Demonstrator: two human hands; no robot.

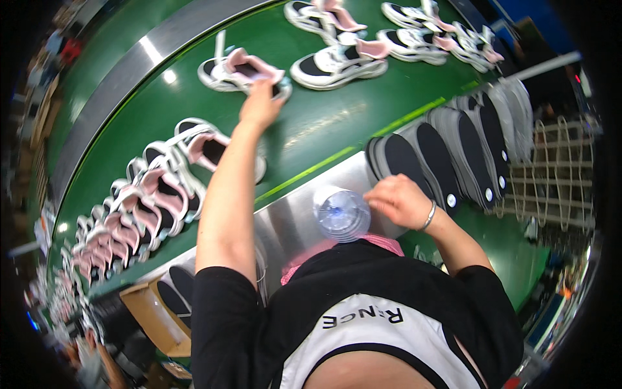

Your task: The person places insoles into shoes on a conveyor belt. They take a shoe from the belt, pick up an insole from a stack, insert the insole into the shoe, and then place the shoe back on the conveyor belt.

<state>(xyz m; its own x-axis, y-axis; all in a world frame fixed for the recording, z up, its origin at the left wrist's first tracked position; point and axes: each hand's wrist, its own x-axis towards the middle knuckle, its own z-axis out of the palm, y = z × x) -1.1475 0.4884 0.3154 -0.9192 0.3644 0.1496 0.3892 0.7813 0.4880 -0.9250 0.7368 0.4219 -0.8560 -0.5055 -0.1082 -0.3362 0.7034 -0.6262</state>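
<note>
My left hand [261, 107] reaches far out over the green belt, its fingers closed on the heel collar of a white, black and pink sneaker [223, 76]. The fingertips are partly hidden in the shoe's opening. Close to my body, my right hand [403, 202] hovers beside a clear round plastic container [341, 215], fingers curled together. Whatever lies between those fingers, if anything, is too small to make out. Just beyond this hand, black and grey insoles [424, 155] stand in a leaning row.
A long row of sneakers [152, 194] runs down the belt [317, 123] at left. Several more sneakers [340, 63] lie at the far right. A metal ledge [285, 223] borders the belt. A wire rack [551, 175] stands right; a cardboard box [152, 318] holds insoles lower left.
</note>
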